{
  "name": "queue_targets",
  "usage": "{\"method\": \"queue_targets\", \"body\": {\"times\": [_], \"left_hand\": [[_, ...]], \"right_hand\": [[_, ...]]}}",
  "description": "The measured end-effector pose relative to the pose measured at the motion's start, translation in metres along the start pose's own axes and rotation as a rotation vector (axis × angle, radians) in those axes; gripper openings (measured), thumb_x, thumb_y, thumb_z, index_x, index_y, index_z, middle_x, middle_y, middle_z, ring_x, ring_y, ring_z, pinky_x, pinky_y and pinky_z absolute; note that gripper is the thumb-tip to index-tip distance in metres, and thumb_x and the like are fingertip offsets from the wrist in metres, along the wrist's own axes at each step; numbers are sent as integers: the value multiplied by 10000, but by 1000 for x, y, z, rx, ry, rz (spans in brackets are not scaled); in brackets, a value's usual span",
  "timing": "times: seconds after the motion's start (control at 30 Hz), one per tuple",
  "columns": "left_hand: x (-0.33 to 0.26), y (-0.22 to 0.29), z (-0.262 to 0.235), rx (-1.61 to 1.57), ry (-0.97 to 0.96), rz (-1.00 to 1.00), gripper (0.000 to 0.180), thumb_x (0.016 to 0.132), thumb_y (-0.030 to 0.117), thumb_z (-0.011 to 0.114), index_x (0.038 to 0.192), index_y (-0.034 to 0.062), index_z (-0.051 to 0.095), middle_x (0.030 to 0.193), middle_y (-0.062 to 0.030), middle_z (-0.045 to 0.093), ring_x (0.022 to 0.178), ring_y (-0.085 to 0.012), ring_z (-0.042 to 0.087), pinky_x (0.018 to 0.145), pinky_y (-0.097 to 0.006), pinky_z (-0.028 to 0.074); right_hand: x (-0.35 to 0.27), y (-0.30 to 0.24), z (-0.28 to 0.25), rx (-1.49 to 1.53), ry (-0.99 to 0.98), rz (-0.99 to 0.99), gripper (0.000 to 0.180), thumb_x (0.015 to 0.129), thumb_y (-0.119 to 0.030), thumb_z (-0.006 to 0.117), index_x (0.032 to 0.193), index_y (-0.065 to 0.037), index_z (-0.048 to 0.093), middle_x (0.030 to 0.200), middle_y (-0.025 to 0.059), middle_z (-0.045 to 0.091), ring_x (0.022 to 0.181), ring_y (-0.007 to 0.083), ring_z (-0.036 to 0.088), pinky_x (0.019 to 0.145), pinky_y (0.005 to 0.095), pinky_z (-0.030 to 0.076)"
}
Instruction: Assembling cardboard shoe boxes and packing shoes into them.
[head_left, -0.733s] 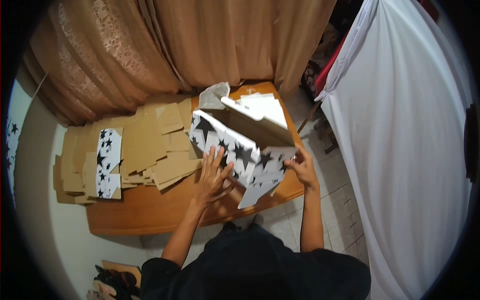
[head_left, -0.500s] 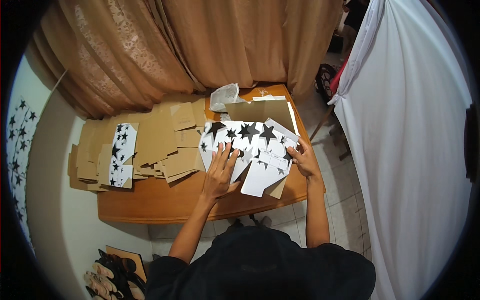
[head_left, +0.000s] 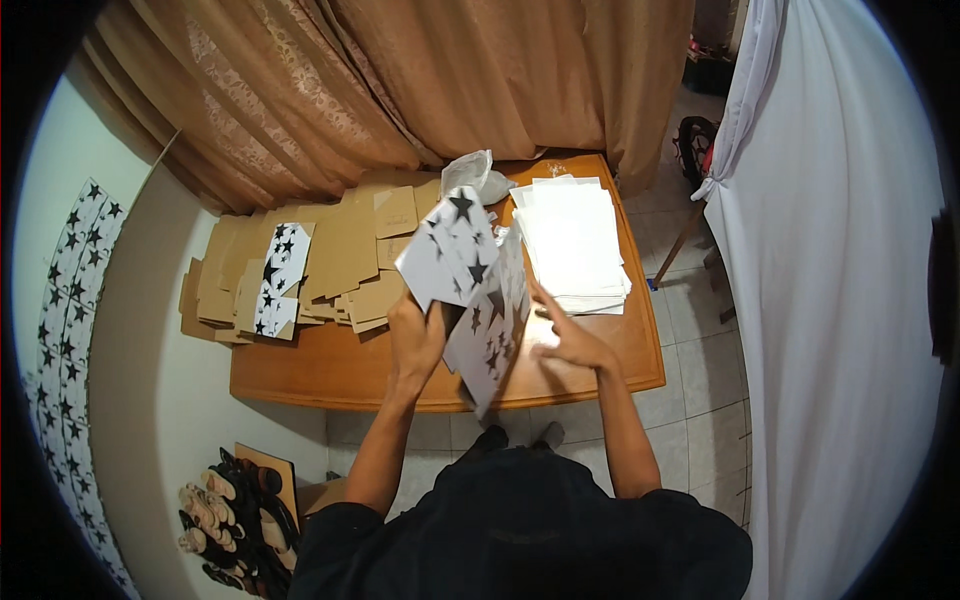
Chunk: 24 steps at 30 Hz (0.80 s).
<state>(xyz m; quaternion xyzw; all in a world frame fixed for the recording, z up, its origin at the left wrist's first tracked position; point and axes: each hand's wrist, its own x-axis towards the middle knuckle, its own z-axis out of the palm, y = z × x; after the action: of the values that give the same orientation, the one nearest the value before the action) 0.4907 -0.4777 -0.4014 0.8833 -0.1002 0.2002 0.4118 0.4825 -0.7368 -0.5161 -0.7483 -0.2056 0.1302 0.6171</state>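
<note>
Brown curtain [head_left: 500,80] backs the far side, white drape [head_left: 840,300] hangs off to the right. Wooden table [head_left: 330,370] sits between them, under both hands.

Left part of the table: pile of flat brown cardboard [head_left: 345,245], pieces overlapping. Star-print board [head_left: 490,330] is up in front of the table's middle, tilted, at least 2 panels showing at an angle — can't tell if it's 1 folded sheet. Lower end blurred. White sheet stack [head_left: 575,245] lies flat to its right. 1 smaller star-print piece [head_left: 285,265] rests on the brown pile. Clear plastic bag [head_left: 470,178] is at the back, just behind the board.

Left hand [head_left: 415,335] grips the board by its left side; fingertips hidden. Right hand [head_left: 575,345] is open, blurred, just beside the board's right panel — contact can't be told.

Step in hand, my read: handling and turning the board, left hand taking the load. Next move calls for a firm left grip and right fingers squarely on the loose panel.
</note>
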Motion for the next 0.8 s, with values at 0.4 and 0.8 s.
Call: {"method": "queue_targets", "body": {"times": [0.4,0.8], "left_hand": [[17,-49,-22,-212,57,-186,424,924,49,543,1325,-86,513,996,-245,711,887,-303,708,783,-392,534],[23,-92,-134,-263,-148,-375,413,896,52,568,1292,-65,579,986,-208,728,776,-244,708,711,-340,559]], "right_hand": [[-14,-20,34,-27,188,4,544,964,-385,668,1335,7,597,1245,227,642,975,299,701,859,370,564],[52,-39,63,-3,280,14,354,1040,-283,563,1100,50,666,882,157,716,806,138,644,685,335,521]]}}
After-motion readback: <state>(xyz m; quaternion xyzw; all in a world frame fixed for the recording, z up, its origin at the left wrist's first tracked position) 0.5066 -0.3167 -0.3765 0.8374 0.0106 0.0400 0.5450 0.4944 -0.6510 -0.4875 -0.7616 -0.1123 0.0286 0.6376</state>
